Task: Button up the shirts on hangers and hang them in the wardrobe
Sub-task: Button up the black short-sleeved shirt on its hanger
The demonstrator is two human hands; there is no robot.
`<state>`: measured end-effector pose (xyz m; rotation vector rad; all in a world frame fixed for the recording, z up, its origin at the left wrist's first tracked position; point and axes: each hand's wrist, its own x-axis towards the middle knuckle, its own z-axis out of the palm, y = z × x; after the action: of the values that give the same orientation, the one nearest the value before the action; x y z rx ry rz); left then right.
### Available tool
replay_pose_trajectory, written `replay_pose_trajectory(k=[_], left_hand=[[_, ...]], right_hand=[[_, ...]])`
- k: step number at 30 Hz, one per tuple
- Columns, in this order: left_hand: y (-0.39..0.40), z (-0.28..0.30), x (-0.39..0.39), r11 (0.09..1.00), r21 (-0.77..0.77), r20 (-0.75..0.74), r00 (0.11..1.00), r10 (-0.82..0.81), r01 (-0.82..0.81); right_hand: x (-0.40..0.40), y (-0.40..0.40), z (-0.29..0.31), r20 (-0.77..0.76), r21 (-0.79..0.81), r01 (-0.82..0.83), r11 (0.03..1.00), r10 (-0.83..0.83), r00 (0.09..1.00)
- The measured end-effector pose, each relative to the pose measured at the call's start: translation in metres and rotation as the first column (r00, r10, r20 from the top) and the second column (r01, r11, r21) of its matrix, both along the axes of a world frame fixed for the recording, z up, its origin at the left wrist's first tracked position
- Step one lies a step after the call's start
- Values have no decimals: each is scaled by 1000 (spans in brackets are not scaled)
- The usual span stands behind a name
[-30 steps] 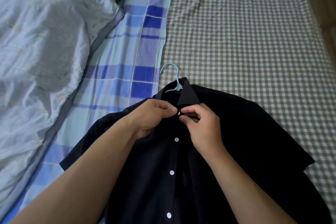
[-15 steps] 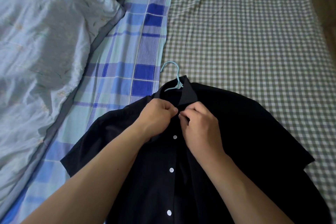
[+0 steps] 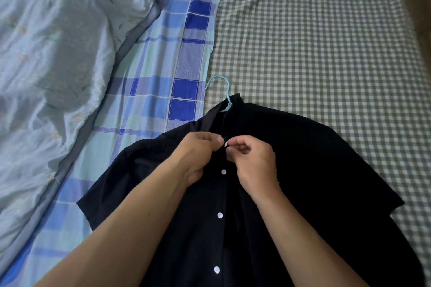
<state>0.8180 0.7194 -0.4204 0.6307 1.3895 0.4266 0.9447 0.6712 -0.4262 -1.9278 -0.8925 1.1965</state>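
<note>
Black short-sleeved shirt [image 3: 291,158] laid on checked bed [image 3: 314,42] at lower centre, light blue hanger hook [image 3: 221,86] above collar, top white button [image 3: 225,144] pinched between left hand [image 3: 198,154] and right hand [image 3: 254,165], fingers curled on placket

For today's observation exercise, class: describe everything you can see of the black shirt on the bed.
The black short-sleeved button-up shirt looks like thin woven cloth with small white buttons down its front. It lies flat, front up, collar away from the camera, across the blue plaid sheet and green checked sheet. A light blue hanger hook sticks out of its collar. Both hands, left and right, pinch the placket at the top button; the three buttons below look fastened.
</note>
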Motion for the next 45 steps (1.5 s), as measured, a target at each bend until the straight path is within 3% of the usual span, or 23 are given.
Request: replay_pose_trajectory(k=[3,6,9,12,15,16,18,19,20,22,23,24,27,29,31,33,36,39,41,43,45], left_hand=[[8,6,-1,994,-107,63,998,6,1],[11,8,-1,994,-111,49,999,-2,8],[7,4,2,1000,-3,-38,999,22,-23],[0,4,1,963,203,-227,966,-127,174],[7,2,-2,791,378,-505,823,-259,481],[11,0,-2,670,444,-596,755,-276,595],[20,-9,-1,352,536,-752,624,-214,767],[23,-13,-1,241,511,-821,552,-147,825],[25,-18,-2,206,455,-877,476,-62,866],[17,-21,-2,337,355,-932,357,57,872],[6,-17,0,426,377,-922,378,87,822],[-8,-13,0,486,438,-889,445,108,757],[-58,5,-11,626,638,-652,747,129,449],[-84,3,-35,706,629,-616,763,196,326],[-94,-1,-58,791,564,-651,718,248,239],[-88,-2,-70,856,491,-664,707,245,165],[-60,3,-67,899,433,-614,751,244,61],[-17,-4,-56,964,238,-488,845,221,-115],[4,-10,-47,987,79,-395,905,158,-138],[19,-15,-39,974,45,-278,934,225,-222],[29,-12,-33,930,27,-105,924,367,-366]], right_hand=[[1,-3,0,6,69,2,998,-2,1000],[0,-4,0,41,99,9,995,-13,999],[-5,-1,3,32,35,-8,999,7,999],[0,3,2,-46,-59,25,998,-28,999],[10,13,1,-265,-226,4,974,-65,962],[13,19,3,-399,-303,16,953,-142,906],[18,29,6,-617,-467,39,883,-357,701],[19,33,5,-648,-504,62,862,-424,633],[20,36,1,-626,-485,101,869,-425,654],[21,34,-7,-328,-287,164,944,-258,909],[23,27,-9,-121,-169,151,974,-173,977],[25,18,-7,10,-76,121,990,-120,993],[35,-30,-8,173,87,-79,993,63,983],[34,-62,-12,275,82,-287,955,255,927],[28,-75,-13,291,71,-319,945,287,913],[23,-61,-5,230,89,-149,985,125,965],[21,-5,16,-18,-51,95,994,-96,995],[14,63,33,-89,-190,-13,982,-4,996],[3,98,31,-70,-327,-120,937,103,992],[8,112,15,-47,-402,-258,878,262,964],[23,118,-3,-85,-454,-246,856,233,969]])
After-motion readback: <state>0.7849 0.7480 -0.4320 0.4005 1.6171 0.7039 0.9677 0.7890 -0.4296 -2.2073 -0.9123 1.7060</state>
